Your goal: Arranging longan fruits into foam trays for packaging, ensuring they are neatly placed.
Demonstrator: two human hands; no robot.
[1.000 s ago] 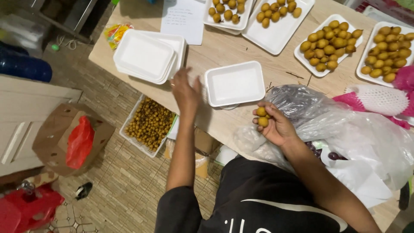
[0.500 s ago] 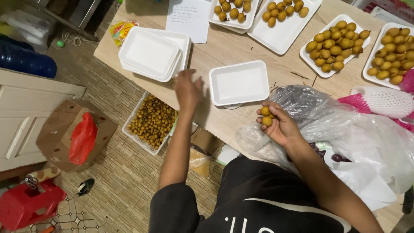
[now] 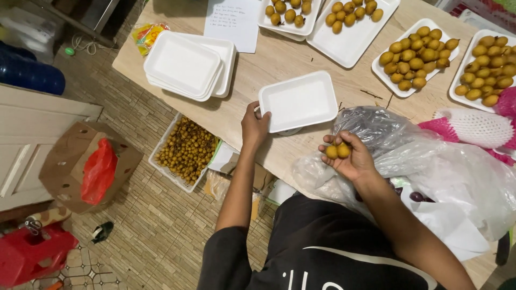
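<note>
Fingers of the right hand [image 3: 349, 158] are curling around two small yellow-brown fruits [image 3: 337, 151], likely delicate, while the left hand [image 3: 255, 124] is pinching the light, flimsy foam tray [image 3: 298, 101] at its edge

Pale wooden counter [image 3: 258, 75] above a floor [image 3: 156, 225] of small beige brick-pattern tiles, under warm indoor light. At left, a white panelled cabinet [image 3: 32, 145], a cardboard box [image 3: 64, 161] holding a red bag [image 3: 98, 171], a red plastic stool [image 3: 29, 255]. Below the counter edge, a white crate [image 3: 161, 161] full of small brown fruit.
</note>
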